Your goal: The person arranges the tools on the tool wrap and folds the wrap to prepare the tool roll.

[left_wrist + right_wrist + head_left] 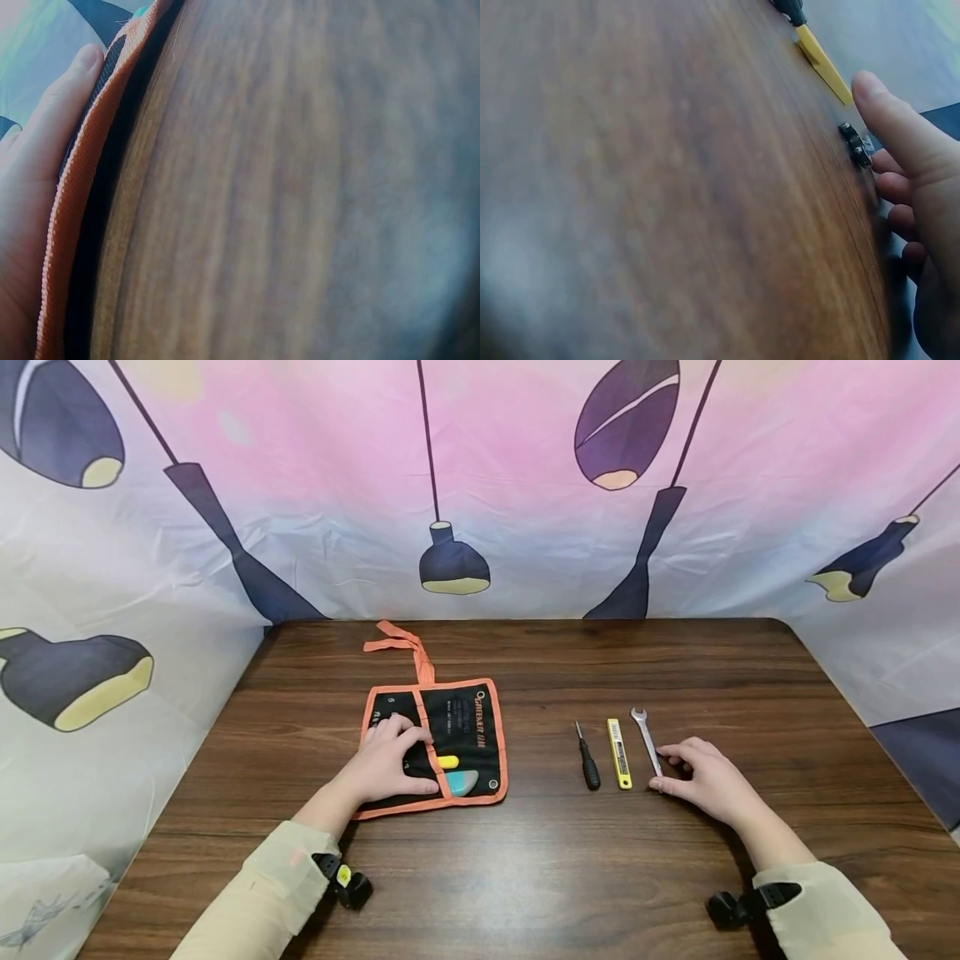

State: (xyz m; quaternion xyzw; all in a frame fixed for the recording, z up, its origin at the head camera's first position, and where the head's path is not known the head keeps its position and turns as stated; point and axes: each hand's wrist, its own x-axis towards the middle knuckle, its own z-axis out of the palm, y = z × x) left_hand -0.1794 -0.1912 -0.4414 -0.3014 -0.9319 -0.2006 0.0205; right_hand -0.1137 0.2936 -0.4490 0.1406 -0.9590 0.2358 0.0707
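My left hand (384, 762) rests on a black tool pouch (470, 718) with orange trim, thumb and fingers spread over its left pocket. In the left wrist view the thumb lies along the pouch's orange edge (90, 165). A yellow tip (447, 762) and a teal, grey-edged piece (461, 782) show from the pocket. Beside the lower end of a silver wrench (647, 739) is my right hand (708, 779), fingers bent and thumb apart from them. The right wrist view shows the wrench's near end (856, 145) between thumb and fingers, with a gap below the thumb.
Left of the wrench lie a yellow box-cutter-like strip (619, 753) and a black-handled screwdriver (588, 764), roughly parallel. Orange ties (408, 647) stretch from the pouch toward the back edge. A printed cloth (517, 485) hangs behind the wooden table (510, 877).
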